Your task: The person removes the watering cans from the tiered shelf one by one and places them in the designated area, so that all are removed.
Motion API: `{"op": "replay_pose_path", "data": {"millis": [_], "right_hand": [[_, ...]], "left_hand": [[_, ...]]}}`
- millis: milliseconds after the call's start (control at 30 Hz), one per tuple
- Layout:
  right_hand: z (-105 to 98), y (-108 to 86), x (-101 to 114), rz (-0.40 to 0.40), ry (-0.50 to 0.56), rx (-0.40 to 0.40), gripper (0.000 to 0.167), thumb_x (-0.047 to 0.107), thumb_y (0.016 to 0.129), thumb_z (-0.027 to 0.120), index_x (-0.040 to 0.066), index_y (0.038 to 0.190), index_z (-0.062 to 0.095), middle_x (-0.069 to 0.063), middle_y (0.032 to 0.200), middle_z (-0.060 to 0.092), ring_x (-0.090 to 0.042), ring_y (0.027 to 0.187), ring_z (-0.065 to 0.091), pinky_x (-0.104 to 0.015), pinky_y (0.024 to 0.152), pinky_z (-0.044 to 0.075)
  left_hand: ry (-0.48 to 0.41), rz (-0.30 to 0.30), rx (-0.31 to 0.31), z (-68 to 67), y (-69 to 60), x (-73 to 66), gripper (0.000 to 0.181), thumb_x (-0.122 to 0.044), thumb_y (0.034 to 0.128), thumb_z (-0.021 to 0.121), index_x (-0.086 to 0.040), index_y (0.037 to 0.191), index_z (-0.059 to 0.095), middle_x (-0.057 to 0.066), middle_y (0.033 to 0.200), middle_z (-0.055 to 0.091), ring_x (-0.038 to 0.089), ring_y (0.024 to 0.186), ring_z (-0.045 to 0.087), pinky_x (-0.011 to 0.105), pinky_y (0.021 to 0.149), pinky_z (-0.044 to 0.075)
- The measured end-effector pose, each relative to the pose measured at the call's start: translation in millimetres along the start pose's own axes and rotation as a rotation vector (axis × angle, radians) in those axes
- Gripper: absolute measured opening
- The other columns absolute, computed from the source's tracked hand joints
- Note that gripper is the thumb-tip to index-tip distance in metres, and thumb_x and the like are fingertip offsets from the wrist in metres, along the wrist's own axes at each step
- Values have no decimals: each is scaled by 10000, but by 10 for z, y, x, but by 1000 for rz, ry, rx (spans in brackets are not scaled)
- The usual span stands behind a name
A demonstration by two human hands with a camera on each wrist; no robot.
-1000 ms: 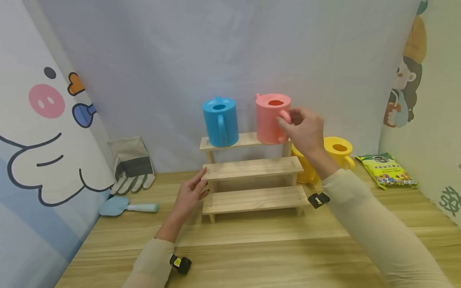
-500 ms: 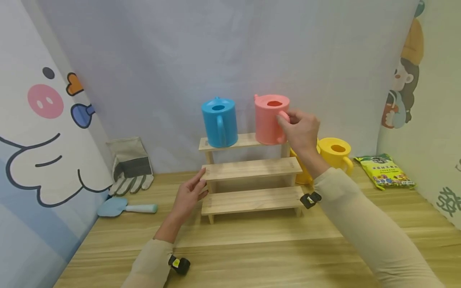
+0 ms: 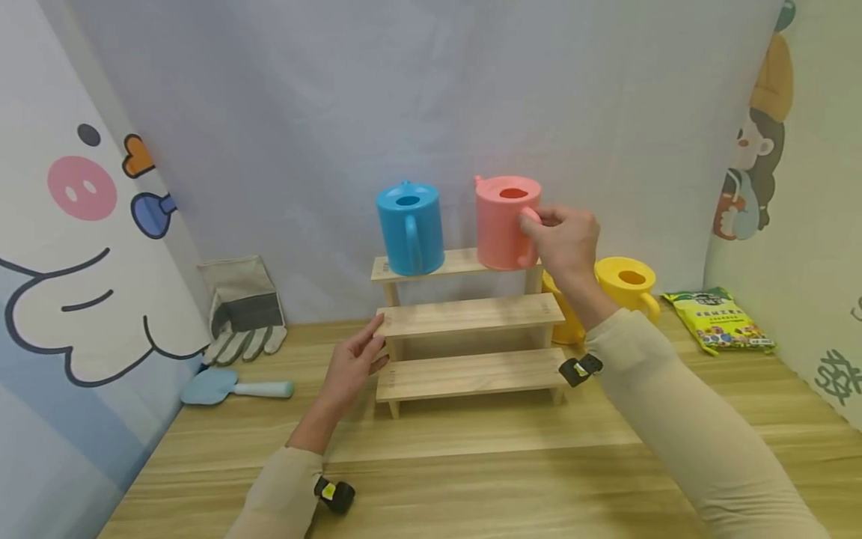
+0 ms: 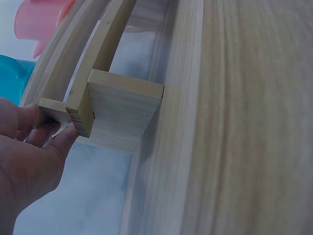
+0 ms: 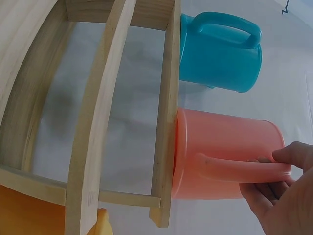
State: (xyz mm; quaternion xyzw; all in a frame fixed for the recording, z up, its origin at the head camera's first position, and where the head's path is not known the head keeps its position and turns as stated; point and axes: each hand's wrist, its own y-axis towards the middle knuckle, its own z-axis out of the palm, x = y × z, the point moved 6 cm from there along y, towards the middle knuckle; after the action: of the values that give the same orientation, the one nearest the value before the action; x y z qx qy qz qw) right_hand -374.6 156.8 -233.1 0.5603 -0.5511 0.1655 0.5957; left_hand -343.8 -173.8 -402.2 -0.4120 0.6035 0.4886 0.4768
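My right hand (image 3: 567, 241) grips the handle of a pink watering can (image 3: 501, 228), which stands upright on the top tier at the right. In the right wrist view, thumb and fingers curl round that handle (image 5: 234, 170). Beside it on the same tier is a blue watering can (image 3: 408, 232), its handle facing me. The three-tier wooden plant stand (image 3: 471, 316) is held at its left end by my left hand (image 3: 352, 367). There, in the left wrist view, the fingers and thumb pinch the end of a tier (image 4: 55, 108). Both lower tiers are bare.
Two yellow watering cans (image 3: 626, 281) stand behind my right forearm, one partly hidden by the stand. Farther right lies a green printed bag (image 3: 720, 320). On the left are a work glove (image 3: 245, 322) and a light-blue hand trowel (image 3: 236, 388). A pale curtain (image 3: 323, 150) backs the table.
Hardly anything differs. The view has shifted slightly, and the right forearm has come a little to the left. Both hands keep their holds; the watering cans stay on the top tier.
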Motion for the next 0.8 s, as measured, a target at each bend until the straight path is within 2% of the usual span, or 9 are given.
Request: {"op": "replay_pose_path", "data": {"millis": [500, 667, 800], "right_hand": [[-95, -46, -43, 47, 35, 17, 302, 228, 903, 738, -8, 1089, 765, -161, 1012, 738, -226, 900, 685, -216, 709, 573], [-205, -79, -50, 41, 15, 7, 330, 277, 897, 741, 7, 1083, 771, -158, 1009, 737, -205, 867, 663, -173, 592, 529], [-312, -127, -41, 49, 16, 7, 359, 319, 892, 747, 24, 1094, 772, -147, 1018, 740, -192, 854, 659, -203, 489, 531]], "left_hand": [[0, 8, -3, 4, 5, 0, 493, -132, 1086, 458, -92, 1564, 346, 119, 1617, 243, 281, 1464, 275, 406, 1046, 475], [1, 8, 1, -2, 15, 9, 493, -140, 1084, 464, -92, 1561, 350, 118, 1618, 238, 275, 1469, 260, 386, 1036, 483], [-1, 8, 1, -4, 18, 11, 492, -141, 1085, 463, -93, 1562, 350, 119, 1620, 233, 282, 1468, 260, 380, 1034, 484]]}}
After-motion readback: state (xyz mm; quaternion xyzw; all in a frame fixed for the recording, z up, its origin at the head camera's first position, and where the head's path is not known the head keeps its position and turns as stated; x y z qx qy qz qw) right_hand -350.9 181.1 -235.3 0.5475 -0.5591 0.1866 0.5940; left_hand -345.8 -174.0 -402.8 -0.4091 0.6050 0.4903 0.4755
